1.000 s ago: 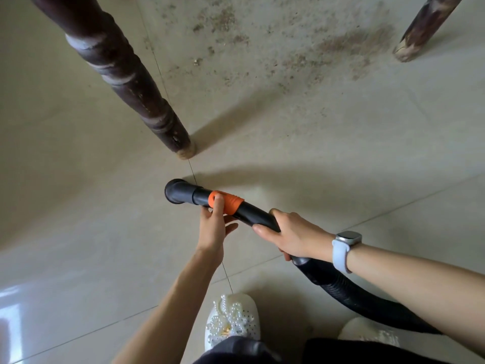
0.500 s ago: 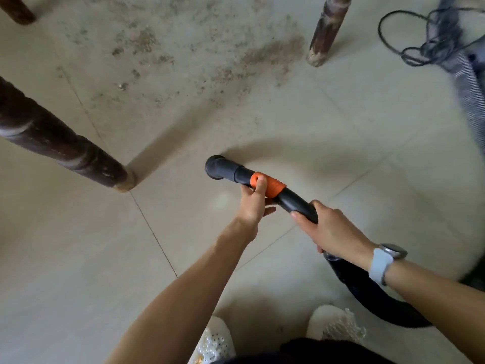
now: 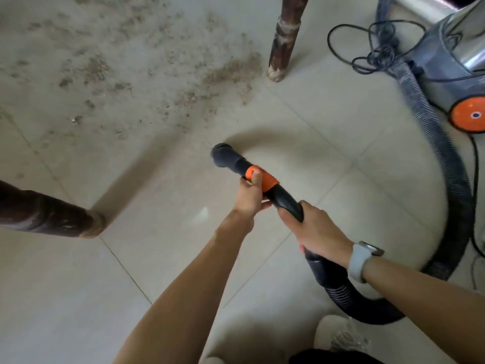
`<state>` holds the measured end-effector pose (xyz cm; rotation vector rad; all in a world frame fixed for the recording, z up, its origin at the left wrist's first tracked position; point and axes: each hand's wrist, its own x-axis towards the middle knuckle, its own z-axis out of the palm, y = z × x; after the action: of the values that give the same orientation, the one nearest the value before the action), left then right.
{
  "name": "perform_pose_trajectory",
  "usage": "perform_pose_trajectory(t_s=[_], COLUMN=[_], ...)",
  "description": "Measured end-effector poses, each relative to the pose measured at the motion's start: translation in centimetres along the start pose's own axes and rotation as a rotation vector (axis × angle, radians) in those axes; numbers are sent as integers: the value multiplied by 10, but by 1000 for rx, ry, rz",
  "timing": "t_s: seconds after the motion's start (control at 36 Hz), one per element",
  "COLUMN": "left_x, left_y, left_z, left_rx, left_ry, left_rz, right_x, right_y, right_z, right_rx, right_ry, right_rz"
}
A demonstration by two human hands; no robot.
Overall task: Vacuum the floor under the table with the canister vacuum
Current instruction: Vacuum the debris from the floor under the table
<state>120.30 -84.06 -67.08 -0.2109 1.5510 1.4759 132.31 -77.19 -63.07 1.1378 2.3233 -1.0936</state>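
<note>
- Pale floor tiles (image 3: 301,122) lie under you, and your left hand (image 3: 249,197) wraps the hose handle (image 3: 284,203) with its thumb on the orange collar (image 3: 265,181).
- Your right hand (image 3: 319,232) clamps the handle's near end.
- Keep both grips firm and steer the open black mouth (image 3: 221,155) low toward the far-left grit (image 3: 231,70).
- Ribbed hose (image 3: 451,179) loops right to the steel canister vacuum (image 3: 446,56).

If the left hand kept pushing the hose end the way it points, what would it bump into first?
Probably nothing solid: past the left hand and nozzle lies bare floor, then the scattered dirt. Depth is hard to judge.
</note>
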Motion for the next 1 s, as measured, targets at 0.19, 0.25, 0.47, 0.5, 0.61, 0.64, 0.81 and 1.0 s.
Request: perform_pose_trajectory(t_s=[0.19,0.25,0.47,0.5,0.61,0.64,0.81,1.0], left_x=[-40,-46,-62,-63,-62,-60,-39,-17], left_y=[-17,-18,-23,-23,-15,-11,0,13], left_z=[-92,-109,-143,-144,-130,-122,-55,43], left_rx=[-216,-266,-398,-402,-410,-421,-414,-457], left_ry=[211,257,411,427,446,439,391,198], left_rz=[12,7,34,34,19,11,-80,-296], right_x=[-8,-7,2,2,7,10,31,44], right_y=[-52,-64,-94,-94,-90,-88,-50,22], right_z=[44,52,66,67,57,50,-10,-93], right_rx=[-228,-302,-373,-374,-360,-360,-332,-246], right_ry=[-180,-188,-323,-330,-321,-321,-347,-370], right_rz=[-199,-255,-436,-444,-449,-447,-361,-158])
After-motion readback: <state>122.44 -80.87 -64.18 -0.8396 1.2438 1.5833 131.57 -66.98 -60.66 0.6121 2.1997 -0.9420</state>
